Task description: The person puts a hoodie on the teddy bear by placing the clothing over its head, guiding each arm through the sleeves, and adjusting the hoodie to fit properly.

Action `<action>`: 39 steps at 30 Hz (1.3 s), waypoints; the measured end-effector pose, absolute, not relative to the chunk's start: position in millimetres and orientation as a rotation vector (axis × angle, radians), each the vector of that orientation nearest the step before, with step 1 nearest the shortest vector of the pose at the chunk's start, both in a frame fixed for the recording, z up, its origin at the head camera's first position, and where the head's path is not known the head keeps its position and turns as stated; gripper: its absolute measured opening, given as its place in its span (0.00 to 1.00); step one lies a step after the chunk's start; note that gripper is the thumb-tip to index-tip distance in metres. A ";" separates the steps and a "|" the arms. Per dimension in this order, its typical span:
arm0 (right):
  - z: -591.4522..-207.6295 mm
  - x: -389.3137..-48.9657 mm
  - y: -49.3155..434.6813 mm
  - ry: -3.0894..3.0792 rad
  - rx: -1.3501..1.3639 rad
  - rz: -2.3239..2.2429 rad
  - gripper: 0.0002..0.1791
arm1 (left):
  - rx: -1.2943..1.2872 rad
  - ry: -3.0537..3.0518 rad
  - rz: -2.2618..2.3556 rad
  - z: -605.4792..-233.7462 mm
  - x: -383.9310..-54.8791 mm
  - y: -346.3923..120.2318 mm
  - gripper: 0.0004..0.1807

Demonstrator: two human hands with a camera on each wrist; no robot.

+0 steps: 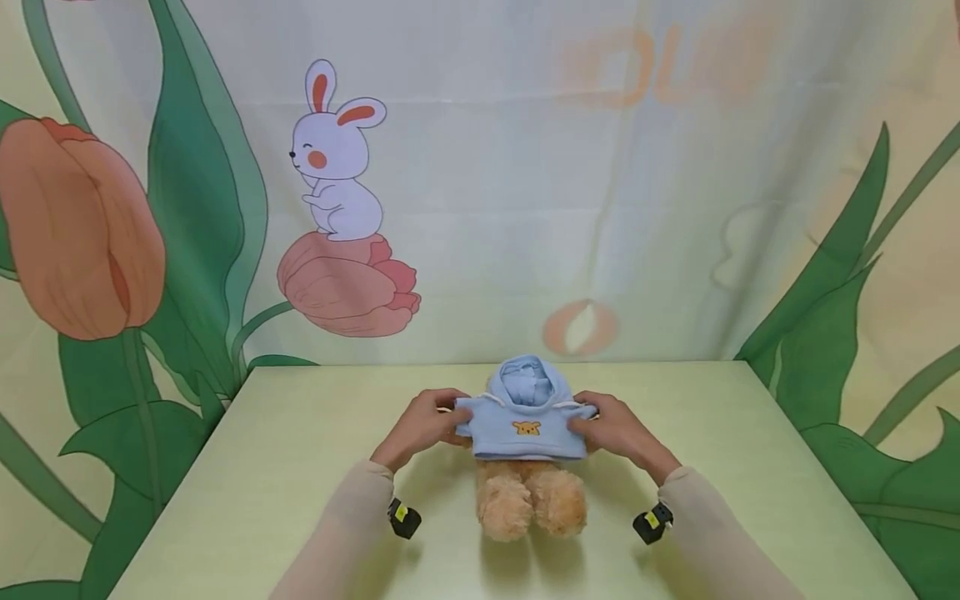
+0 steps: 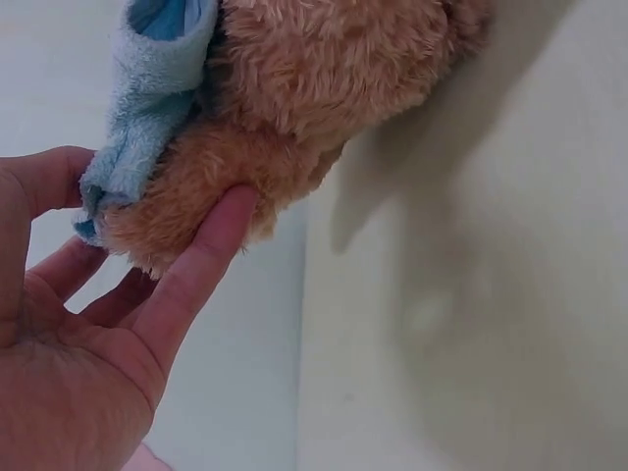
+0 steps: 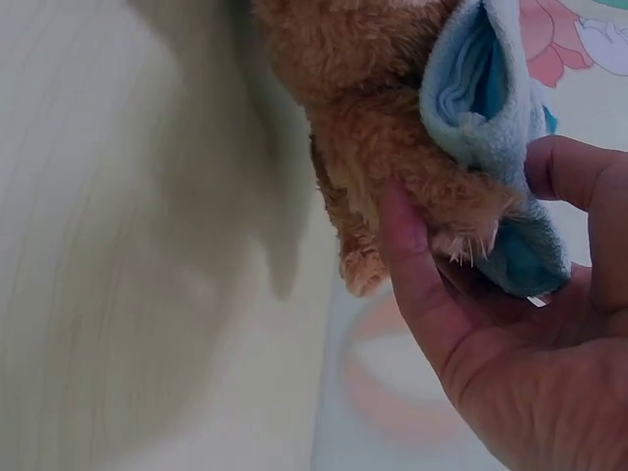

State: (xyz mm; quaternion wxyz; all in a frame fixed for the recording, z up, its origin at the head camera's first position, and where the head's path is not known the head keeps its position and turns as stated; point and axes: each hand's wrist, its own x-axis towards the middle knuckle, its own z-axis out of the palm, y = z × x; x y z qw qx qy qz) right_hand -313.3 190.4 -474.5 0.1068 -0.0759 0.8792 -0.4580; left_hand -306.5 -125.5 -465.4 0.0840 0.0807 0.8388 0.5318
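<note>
A tan plush toy [image 1: 517, 500] is on the table with its two legs toward me. Over its front lies a small light blue hoodie [image 1: 495, 437] with an animal face on the chest; the hood covers most of the toy's head. My left hand [image 1: 431, 421] holds one sleeve [image 2: 147, 108] between thumb and fingers, with a furry arm [image 2: 186, 191] against the fingers. On the other side my right hand [image 1: 615, 425] grips the opposite sleeve [image 3: 481, 88] the same way, its index finger under the other furry arm [image 3: 412, 177]. The toy's face is hidden.
The pale yellow-green table [image 1: 300, 467] runs back to a hanging cloth [image 1: 480, 208] printed with tulips and a rabbit. Black devices [image 1: 405, 518] are strapped at both wrists.
</note>
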 end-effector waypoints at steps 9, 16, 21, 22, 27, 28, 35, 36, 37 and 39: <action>-478.1 -311.1 195.2 2.532 -0.236 -1.364 0.22 | 0.225 2.473 1.608 -479.9 -301.9 -123.6 0.15; -480.5 -312.0 193.8 2.570 -0.221 -1.339 0.18 | 0.404 2.881 1.414 -471.6 -296.0 -120.4 0.19; -478.8 -311.4 194.0 2.619 -0.263 -1.289 0.18 | 0.945 3.041 1.037 -450.9 -281.7 -107.4 0.17; -478.8 -311.2 193.8 2.633 -0.262 -1.277 0.18 | 1.034 3.014 0.941 -449.0 -279.0 -104.3 0.17; -478.2 -306.2 192.2 2.871 -0.409 -1.113 0.22 | 1.174 2.941 0.565 -453.0 -273.6 -94.2 0.17; -477.4 -304.2 191.4 2.952 -0.462 -1.065 0.23 | 1.179 2.945 0.533 -455.2 -273.7 -93.4 0.16; -461.3 -280.9 183.1 3.319 -1.050 -0.889 0.15 | 1.241 3.051 0.530 -463.5 -276.5 -91.5 0.11; -459.7 -278.0 181.9 3.308 -1.148 -0.847 0.14 | 1.242 3.071 0.533 -463.7 -277.0 -91.2 0.11; -459.2 -276.0 180.9 3.290 -1.234 -0.788 0.13 | 1.247 3.091 0.530 -463.9 -277.4 -91.0 0.11; -459.9 -273.7 179.2 3.253 -1.362 -0.635 0.14 | 1.250 3.116 0.543 -464.6 -278.5 -90.2 0.10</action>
